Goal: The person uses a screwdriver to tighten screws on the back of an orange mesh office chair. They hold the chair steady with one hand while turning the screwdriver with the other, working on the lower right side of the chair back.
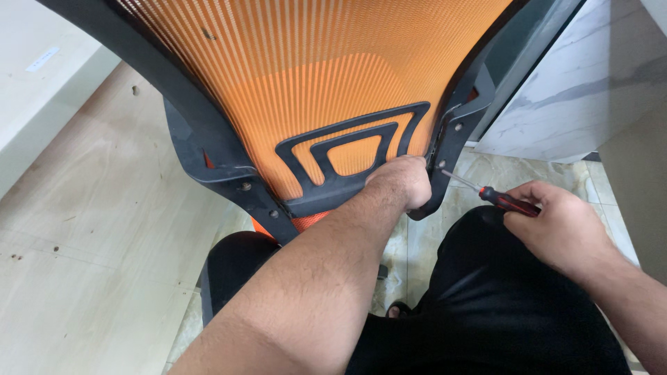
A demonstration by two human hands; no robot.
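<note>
Right hand [563, 229] closed around red-black-handled screwdriver [486, 192]; shaft axis slants up-left, tip at screw on black plastic chair-back frame [455, 135]. Left hand [401, 182] nearer, clenched on frame's lower edge beside orange mesh [313, 76].

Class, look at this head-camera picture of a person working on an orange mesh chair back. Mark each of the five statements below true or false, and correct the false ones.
1. The right hand holds a screwdriver with a red and black handle. True.
2. The left hand rests flat on the floor. False: it grips the lower edge of the chair back, beside the black frame.
3. The mesh of the chair back is blue. False: it is orange.
4. The screwdriver's tip points at the frame's right side, where screws show. True.
5. The person wears white trousers. False: the trousers are black.
</note>
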